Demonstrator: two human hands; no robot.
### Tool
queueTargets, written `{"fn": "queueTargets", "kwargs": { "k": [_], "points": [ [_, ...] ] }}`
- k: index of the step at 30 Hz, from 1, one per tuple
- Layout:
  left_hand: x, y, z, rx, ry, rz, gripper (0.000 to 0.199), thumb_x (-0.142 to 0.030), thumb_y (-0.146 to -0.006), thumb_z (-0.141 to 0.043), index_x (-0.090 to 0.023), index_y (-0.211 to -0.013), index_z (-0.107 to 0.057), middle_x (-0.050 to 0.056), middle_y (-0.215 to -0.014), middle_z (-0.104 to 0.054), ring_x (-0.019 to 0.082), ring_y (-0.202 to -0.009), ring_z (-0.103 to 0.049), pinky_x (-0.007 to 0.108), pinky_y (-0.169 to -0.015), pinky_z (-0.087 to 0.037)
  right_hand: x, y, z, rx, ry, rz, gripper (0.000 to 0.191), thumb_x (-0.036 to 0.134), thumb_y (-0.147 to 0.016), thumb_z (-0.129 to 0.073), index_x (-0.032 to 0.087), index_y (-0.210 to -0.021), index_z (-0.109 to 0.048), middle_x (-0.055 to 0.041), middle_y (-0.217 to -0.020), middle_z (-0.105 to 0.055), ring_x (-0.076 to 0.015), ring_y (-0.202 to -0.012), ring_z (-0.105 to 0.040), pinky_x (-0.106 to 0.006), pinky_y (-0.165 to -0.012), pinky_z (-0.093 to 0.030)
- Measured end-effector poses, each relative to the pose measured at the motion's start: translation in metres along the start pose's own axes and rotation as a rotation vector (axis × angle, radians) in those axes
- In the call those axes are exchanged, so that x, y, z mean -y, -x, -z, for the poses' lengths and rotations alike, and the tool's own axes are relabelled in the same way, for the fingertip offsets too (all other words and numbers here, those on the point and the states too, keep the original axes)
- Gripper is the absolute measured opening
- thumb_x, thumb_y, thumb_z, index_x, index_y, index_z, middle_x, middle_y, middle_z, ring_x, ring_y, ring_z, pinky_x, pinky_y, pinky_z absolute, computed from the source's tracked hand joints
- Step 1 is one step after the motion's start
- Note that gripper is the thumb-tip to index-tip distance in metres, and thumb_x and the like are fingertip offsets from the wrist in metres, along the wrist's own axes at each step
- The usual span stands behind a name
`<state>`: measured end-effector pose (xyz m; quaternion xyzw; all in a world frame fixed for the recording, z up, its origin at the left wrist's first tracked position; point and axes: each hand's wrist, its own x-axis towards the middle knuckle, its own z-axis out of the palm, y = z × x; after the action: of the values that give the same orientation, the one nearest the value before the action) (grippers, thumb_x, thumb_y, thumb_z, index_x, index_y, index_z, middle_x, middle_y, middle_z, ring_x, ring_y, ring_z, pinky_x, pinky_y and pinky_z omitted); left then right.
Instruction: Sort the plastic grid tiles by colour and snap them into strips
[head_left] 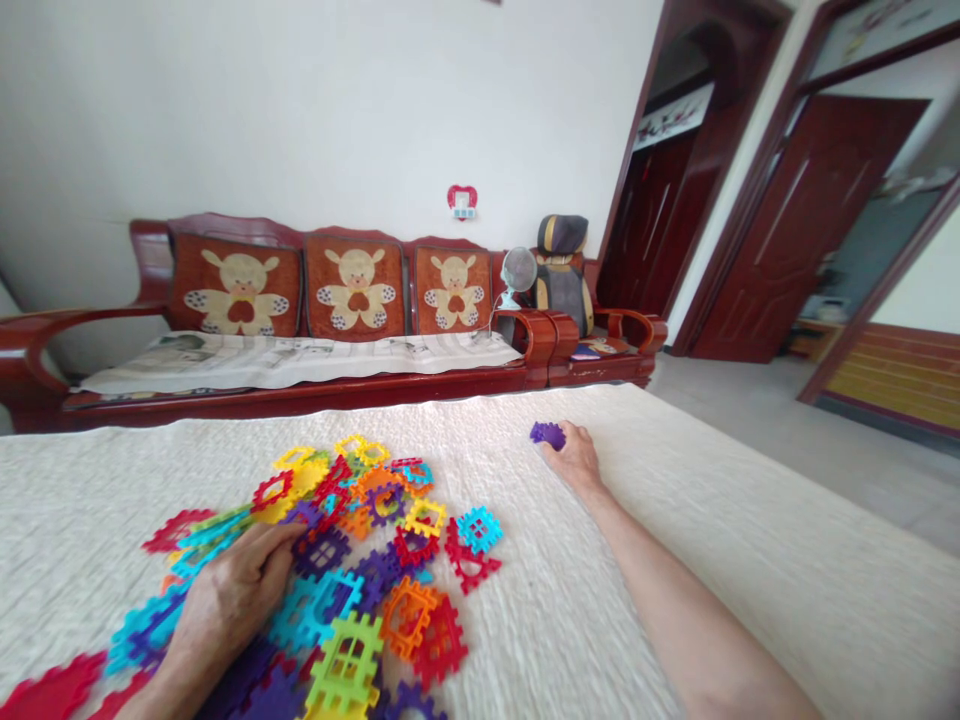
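One purple plastic pc. (547, 434) is sitting pinched in the R hand (576, 458), nr. the far edge of the cloth-covered surface (525, 640), well apart from the multicolored pile (296, 612). L hand (236, 585) is lying over that pile's left side, half curled; can't tell if it's gripping anything. Behind, a wooden sofa (420, 384) w/ 3 bear cushions (356, 285) is standing against the wall (300, 120).

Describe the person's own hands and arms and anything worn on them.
The left hand and right hand are bare, without gloves. Both forearms show no sleeve, and no watch or bracelet is visible. Rings cannot be ruled out.
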<state>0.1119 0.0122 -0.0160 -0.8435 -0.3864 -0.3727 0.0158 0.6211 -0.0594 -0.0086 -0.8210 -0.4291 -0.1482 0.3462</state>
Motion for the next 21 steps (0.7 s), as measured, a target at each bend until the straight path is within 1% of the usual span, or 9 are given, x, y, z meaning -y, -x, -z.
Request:
{"fn": "queueTargets", "kwargs": {
  "k": [6,12,15,18,19,21],
  "points": [
    [0.0002,-0.0002,0.0005,0.001,-0.005,0.009,0.030,-0.035,-0.084,-0.046,-0.023,-0.096,-0.071,0.001,-0.087,-0.072,0.013,-0.071,-0.068,0.018,-0.062,-0.053,0.0011,0.0001,-0.0009,0.017,0.040,-0.001,0.048,0.039,-0.074,-0.059,0.016,-0.116,-0.055,-0.0097,-0.101,-0.056,-0.0245,-0.098,-0.054,-0.034,-0.086,-0.043],
    [0.0011,-0.0003,-0.0004,0.001,-0.003,0.009,0.030,-0.035,-0.084,-0.046,-0.023,-0.096,-0.071,0.001,-0.088,-0.072,0.014,-0.074,-0.068,0.019,-0.065,-0.053,0.0039,0.0003,0.0010,0.031,0.061,-0.007,0.050,0.041,-0.075,-0.059,0.016,-0.118,-0.055,-0.0103,-0.103,-0.057,-0.0243,-0.098,-0.054,-0.034,-0.086,-0.042],
    [0.0009,-0.0006,-0.0009,-0.003,0.002,0.016,0.030,-0.036,-0.085,-0.046,-0.023,-0.095,-0.071,0.001,-0.084,-0.071,0.014,-0.071,-0.067,0.020,-0.063,-0.053,0.0058,0.0010,0.0012,0.052,0.092,-0.014,0.050,0.043,-0.075,-0.059,0.017,-0.118,-0.055,-0.0098,-0.102,-0.056,-0.0247,-0.097,-0.055,-0.035,-0.085,-0.043],
    [-0.0011,-0.0013,0.0000,-0.007,0.006,0.016,0.029,-0.034,-0.085,-0.046,-0.022,-0.095,-0.070,0.001,-0.083,-0.071,0.014,-0.071,-0.067,0.021,-0.064,-0.052,0.0055,0.0019,0.0022,0.079,0.107,-0.006,0.052,0.045,-0.075,-0.059,0.017,-0.118,-0.054,-0.0101,-0.103,-0.055,-0.0259,-0.097,-0.054,-0.037,-0.085,-0.043],
    [-0.0024,-0.0016,0.0008,-0.008,0.008,0.014,0.029,-0.033,-0.085,-0.046,-0.022,-0.094,-0.070,0.002,-0.083,-0.071,0.014,-0.071,-0.067,0.021,-0.064,-0.052,0.0050,0.0020,0.0029,0.072,0.100,0.000,0.053,0.045,-0.074,-0.060,0.017,-0.119,-0.053,-0.0106,-0.105,-0.054,-0.0266,-0.099,-0.054,-0.038,-0.086,-0.044],
    [-0.0061,-0.0023,0.0025,-0.008,0.013,0.017,0.028,-0.031,-0.084,-0.046,-0.021,-0.093,-0.070,0.002,-0.083,-0.070,0.014,-0.071,-0.067,0.021,-0.064,-0.052,0.0050,0.0019,0.0048,0.013,0.067,0.024,0.056,0.046,-0.073,-0.061,0.017,-0.121,-0.052,-0.0122,-0.111,-0.052,-0.0284,-0.104,-0.052,-0.041,-0.089,-0.043]
  ]
}}
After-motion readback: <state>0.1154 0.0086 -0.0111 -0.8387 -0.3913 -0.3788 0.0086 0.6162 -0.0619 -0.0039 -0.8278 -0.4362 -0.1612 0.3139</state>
